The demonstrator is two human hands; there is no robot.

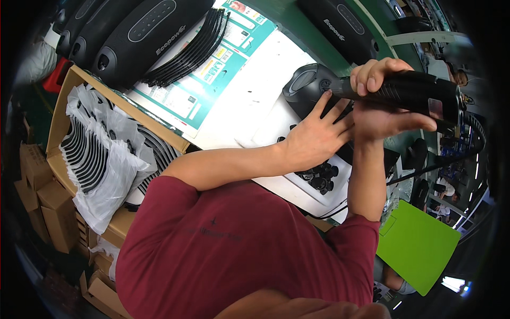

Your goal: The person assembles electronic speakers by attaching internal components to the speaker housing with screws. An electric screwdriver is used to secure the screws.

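My right hand [380,101] is wrapped round a black electric screwdriver [419,91], held nearly level with its cable trailing off to the right. The screwdriver's tip meets the end of a black rounded housing [307,85] that looks like a large portable speaker. My left hand [316,135] lies beside the tip with its fingers stretched out and apart. Its index fingertip touches the housing next to the tip. Part of the housing is hidden behind my hands. Just below my left hand, several small black knob-like parts [321,179] sit in a white tray [332,201].
More black speaker-like units [143,40] stand at the far left, with a row of black strips [194,56] beside them on a printed teal sheet [234,64]. A cardboard box [58,125] of wrapped curved parts is at my left. A green panel [419,247] is at lower right.
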